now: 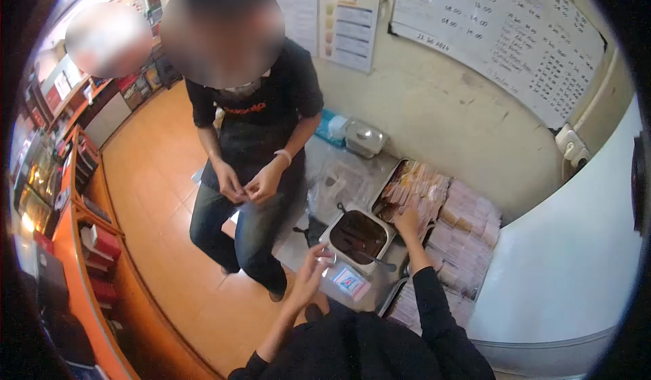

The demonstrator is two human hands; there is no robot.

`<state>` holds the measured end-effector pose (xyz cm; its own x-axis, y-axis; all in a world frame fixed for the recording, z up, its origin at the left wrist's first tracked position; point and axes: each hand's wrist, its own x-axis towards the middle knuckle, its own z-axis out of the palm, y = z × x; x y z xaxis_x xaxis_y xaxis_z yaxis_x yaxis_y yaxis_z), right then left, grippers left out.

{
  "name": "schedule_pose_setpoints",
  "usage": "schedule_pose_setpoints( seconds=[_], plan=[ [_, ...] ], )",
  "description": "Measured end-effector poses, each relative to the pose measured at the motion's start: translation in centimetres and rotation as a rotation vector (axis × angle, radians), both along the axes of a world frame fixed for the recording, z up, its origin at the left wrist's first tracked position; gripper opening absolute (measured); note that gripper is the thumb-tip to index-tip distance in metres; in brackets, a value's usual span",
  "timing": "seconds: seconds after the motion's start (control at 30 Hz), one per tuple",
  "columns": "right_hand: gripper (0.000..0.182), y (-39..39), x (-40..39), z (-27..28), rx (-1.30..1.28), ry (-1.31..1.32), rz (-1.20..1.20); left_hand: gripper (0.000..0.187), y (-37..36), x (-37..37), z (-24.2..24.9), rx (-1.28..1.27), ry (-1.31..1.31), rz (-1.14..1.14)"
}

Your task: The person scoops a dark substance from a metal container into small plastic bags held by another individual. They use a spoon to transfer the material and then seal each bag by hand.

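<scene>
A metal container of dark brown sauce stands on the metal table, with a utensil handle leaning over its near rim. My left hand is closed on a small clear plastic bag, left of the container. Below that hand lies a pack with a blue and red label. My right hand reaches right of the container, over a tray of small packets; its fingertips are too small to make out, and so is anything between them.
A person in dark clothes sits opposite, both hands together. Clear plastic bags and a lidded box lie behind the sauce container. More packets fill trays at the right, beside a white rounded surface. A whiteboard hangs above.
</scene>
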<state>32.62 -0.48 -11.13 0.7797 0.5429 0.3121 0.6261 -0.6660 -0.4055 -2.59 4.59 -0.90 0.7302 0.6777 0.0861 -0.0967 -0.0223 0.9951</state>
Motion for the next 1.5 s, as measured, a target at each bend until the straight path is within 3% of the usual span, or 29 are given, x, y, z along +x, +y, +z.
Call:
schedule_pose_setpoints(
  seconds=[0.1, 0.17, 0.23, 0.3, 0.37, 0.43, 0.47, 0.57, 0.63, 0.7, 0.73, 0.87, 0.97, 1.07, 1.13, 1.17, 1.2, 1.23, 1.27, 1.3, 1.37, 1.4, 1.5],
  plan=[
    [0.027, -1.8, -2.9, 5.3, -0.006, 0.086, -0.001, 0.032, 1.2, -2.3, -0.6, -0.033, 0.000, 0.138],
    [0.021, -2.2, -6.7, 10.0, 0.140, 0.051, 0.105, 0.026, 1.9, -3.8, -2.2, -0.058, 0.101, 0.325],
    [0.015, -2.7, -11.1, 11.6, 0.339, 0.273, 0.344, 0.022, 2.3, -4.7, -4.6, -0.051, 0.125, 0.383],
    [0.017, -4.1, -16.3, 12.5, 0.253, 0.381, 0.602, 0.021, 2.3, -5.2, -6.2, 0.054, 0.304, 0.356],
    [0.018, -5.4, -19.9, 11.7, -0.069, 0.581, 0.781, 0.024, 1.7, -4.9, -7.0, 0.086, 0.395, 0.317],
    [0.020, -6.1, -22.1, 8.0, -0.117, 0.588, 0.840, 0.035, 1.5, -4.5, -9.7, 0.379, 0.459, 0.222],
    [0.020, -6.4, -22.7, 7.5, -0.114, 0.586, 0.846, 0.049, 1.3, -3.6, -10.7, 0.353, 0.477, 0.327],
    [0.020, -7.1, -23.8, 5.6, -0.163, 0.673, 0.769, 0.059, 1.6, -2.1, -11.7, 0.333, 0.551, 0.422],
    [0.022, -7.3, -23.8, 3.7, -0.141, 0.549, 0.784, 0.057, 1.8, -1.6, -10.4, 0.249, 0.530, 0.375],
    [0.024, -7.3, -23.7, 3.4, -0.104, 0.531, 0.749, 0.050, 2.5, -1.0, -11.0, 0.382, 0.519, 0.201],
    [0.026, -7.0, -23.7, 3.5, -0.065, 0.521, 0.716, 0.040, 2.3, -0.8, -11.3, 0.432, 0.492, 0.231],
    [0.027, -6.5, -23.1, 3.6, -0.138, 0.586, 0.693, 0.031, 2.2, -0.4, -12.0, 0.295, 0.463, 0.275],
    [0.026, -6.5, -23.1, 2.7, -0.154, 0.564, 0.695, 0.034, 2.2, -0.5, -12.2, 0.242, 0.465, 0.280],
    [0.029, -6.6, -23.8, 1.3, -0.100, 0.495, 0.705, 0.042, 2.2, -0.3, -12.6, 0.371, 0.517, 0.321],
    [0.029, -5.7, -24.3, -0.9, 0.025, 0.569, 0.776, 0.030, 2.0, -0.3, -12.6, 0.266, 0.489, 0.240],
    [0.026, -5.4, -24.7, 1.4, -0.108, 0.721, 0.703, 0.016, 1.3, 0.0, -11.0, 0.222, 0.472, 0.254],
    [0.027, -4.9, -25.1, 0.3, -0.126, 0.635, 0.719, 0.008, 2.3, -0.4, -14.9, 0.059, 0.328, 0.200],
    [0.055, -5.0, -25.0, 1.0, -0.150, 0.609, 0.756, 0.006, 2.8, -0.5, -16.1, 0.113, 0.315, 0.169],
    [0.052, -4.9, -24.9, 0.6, -0.078, 0.634, 0.759, 0.008, 1.2, 0.3, -12.1, 0.122, 0.291, 0.216],
    [0.048, -4.8, -25.0, -0.5, -0.009, 0.654, 0.782, 0.015, 4.4, 0.0, -20.3, 0.201, 0.265, 0.237],
    [0.040, -3.5, -24.9, -5.4, 0.163, 0.454, 0.802, 0.024, 3.9, 1.1, -16.8, 0.336, 0.435, 0.278],
    [0.036, -5.4, -24.7, 0.9, 0.032, 0.568, 0.803, 0.028, 3.6, 1.4, -16.5, 0.419, 0.396, 0.261],
    [0.038, -4.1, -24.8, -3.8, 0.096, 0.468, 0.784, 0.036, 4.4, 1.0, -16.7, 0.658, 0.401, 0.190]
  ],
)
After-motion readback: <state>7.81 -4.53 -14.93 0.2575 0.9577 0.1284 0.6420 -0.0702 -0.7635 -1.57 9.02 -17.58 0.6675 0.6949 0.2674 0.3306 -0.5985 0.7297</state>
